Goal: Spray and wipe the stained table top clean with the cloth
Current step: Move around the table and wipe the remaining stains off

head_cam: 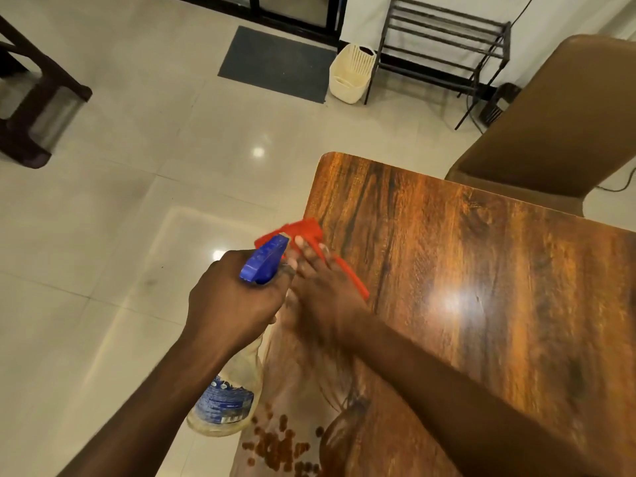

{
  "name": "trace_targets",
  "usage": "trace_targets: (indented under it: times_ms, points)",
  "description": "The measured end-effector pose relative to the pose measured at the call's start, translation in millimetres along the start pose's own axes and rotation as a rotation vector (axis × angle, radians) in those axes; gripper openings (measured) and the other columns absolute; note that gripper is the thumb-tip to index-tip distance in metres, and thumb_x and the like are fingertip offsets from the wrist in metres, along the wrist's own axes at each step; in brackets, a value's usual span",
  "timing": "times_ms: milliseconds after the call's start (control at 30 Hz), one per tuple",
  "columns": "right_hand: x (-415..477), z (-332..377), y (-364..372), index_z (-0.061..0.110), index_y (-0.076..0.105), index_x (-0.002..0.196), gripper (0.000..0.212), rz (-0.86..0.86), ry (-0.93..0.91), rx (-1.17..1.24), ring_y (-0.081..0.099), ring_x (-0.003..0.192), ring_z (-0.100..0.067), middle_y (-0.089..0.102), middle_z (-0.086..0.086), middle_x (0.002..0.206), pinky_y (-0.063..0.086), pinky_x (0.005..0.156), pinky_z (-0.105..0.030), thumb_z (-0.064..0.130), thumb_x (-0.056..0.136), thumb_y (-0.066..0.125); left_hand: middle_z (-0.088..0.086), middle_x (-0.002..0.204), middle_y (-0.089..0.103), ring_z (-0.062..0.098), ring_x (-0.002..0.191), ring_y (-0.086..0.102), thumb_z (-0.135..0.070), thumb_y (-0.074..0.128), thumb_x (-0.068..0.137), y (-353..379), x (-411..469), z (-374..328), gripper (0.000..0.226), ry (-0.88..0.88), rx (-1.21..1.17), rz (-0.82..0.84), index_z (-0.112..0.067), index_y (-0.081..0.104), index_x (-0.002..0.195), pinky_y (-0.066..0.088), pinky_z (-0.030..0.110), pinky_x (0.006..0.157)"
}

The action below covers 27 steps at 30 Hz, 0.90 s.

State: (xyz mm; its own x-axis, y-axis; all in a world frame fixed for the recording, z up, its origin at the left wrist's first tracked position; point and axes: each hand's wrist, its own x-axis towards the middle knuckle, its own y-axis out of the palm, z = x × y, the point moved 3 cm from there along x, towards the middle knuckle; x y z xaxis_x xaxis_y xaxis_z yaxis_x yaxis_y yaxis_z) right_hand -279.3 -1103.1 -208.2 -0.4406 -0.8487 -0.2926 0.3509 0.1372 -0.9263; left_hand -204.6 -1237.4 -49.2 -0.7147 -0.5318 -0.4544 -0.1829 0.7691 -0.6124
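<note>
Clear plastic spray bottle (223,401) with a blue trigger head, left grip (234,301) clenched round its neck and holding it just off the desk's edge, I'd guess so it's ready to squirt. Right grip (323,297) lies on the thin red cloth (306,228) at the left edge of the glossy wood-grain desk (481,287). It's too blurry to tell if it's pinching or pressing flat. Smooth brown chair (550,125) sits beyond.

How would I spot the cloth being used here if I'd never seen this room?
Find the wooden table, then follow its left edge toward the far rounded corner. There the right hand presses a cloth onto the wood, next to the spray bottle held in the left hand. It is the only bright red thing; the bottle's top is blue.
</note>
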Motion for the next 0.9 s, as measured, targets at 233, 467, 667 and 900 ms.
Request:
trace_targets:
  times_ms: [233, 467, 667, 900]
  points:
    - [-167, 36, 60, 0.031, 0.012, 0.175, 0.064, -0.057, -0.072, -0.037, 0.004, 0.17, -0.022, 0.007, 0.004, 0.184, 0.012, 0.13, -0.05, 0.048, 0.117, 0.032, 0.011, 0.072, 0.079, 0.036, 0.067, 0.079, -0.064, 0.063, 0.091, 10, -9, 8, 0.056, 0.023, 0.002, 0.071, -0.01, 0.074, 0.082, 0.065, 0.054, 0.084]
    - [-172, -67, 26, 0.034, 0.001, 0.175, 0.065, -0.013, 0.227, 0.022, -0.007, 0.169, -0.022, -0.009, 0.003, 0.184, 0.012, 0.134, -0.053, 0.056, 0.116, 0.016, 0.009, 0.072, 0.078, 0.034, 0.066, 0.077, -0.05, 0.07, 0.098, 4, -32, 36, 0.041, 0.036, 0.041, 0.092, -0.015, 0.074, 0.078, 0.065, 0.054, 0.083]
    - [-41, -154, -44, 0.037, -0.007, 0.174, 0.07, -0.078, 0.507, 0.155, -0.019, 0.167, -0.026, -0.018, 0.001, 0.182, -0.001, 0.135, -0.059, 0.063, 0.112, 0.013, 0.009, 0.071, 0.078, 0.032, 0.066, 0.077, -0.048, 0.073, 0.096, -5, -54, 65, 0.036, -0.006, 0.013, 0.078, -0.017, 0.074, 0.078, 0.065, 0.055, 0.083]
    - [93, -133, -88, 0.034, -0.004, 0.175, 0.066, 0.02, 0.464, 0.15, -0.016, 0.168, -0.031, -0.016, 0.0, 0.182, -0.003, 0.134, -0.06, 0.054, 0.117, 0.022, 0.01, 0.07, 0.077, 0.033, 0.066, 0.076, -0.054, 0.075, 0.092, -7, -75, 83, 0.04, -0.028, -0.021, 0.059, -0.017, 0.072, 0.08, 0.065, 0.056, 0.08]
